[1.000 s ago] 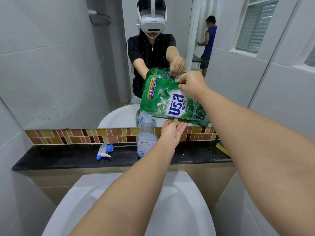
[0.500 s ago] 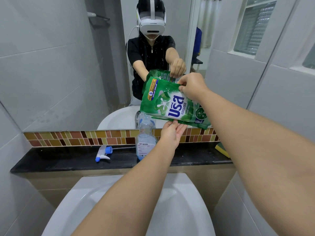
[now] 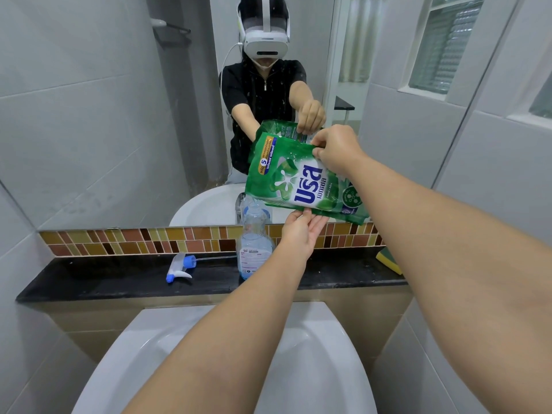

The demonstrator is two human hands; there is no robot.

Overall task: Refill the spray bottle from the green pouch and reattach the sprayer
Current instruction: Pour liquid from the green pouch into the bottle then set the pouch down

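I am looking down over a white basin at a black ledge under a mirror, and I am seeing both bare arms reaching forward. The right hand is gripping the upper edge of the green pouch, fingers curled and pinching it, so the pouch is hanging tilted in the air above the ledge with its lower left corner down over the neck of the spray bottle. The left hand is lying under the pouch's lower edge with straight, relaxed fingers touching it from below, propping it rather than clasping it. The bottle is standing upright on the ledge, uncapped, just left of that hand, and I am seeing pale blue liquid in its lower part. Whether liquid is running from the pouch I cannot tell. The sprayer, white with blue parts and a thin tube trailing toward the bottle, is lying on its side on the ledge, apart from the bottle on its left. A yellow and green sponge is sitting at the right end of the ledge, behind my right forearm.
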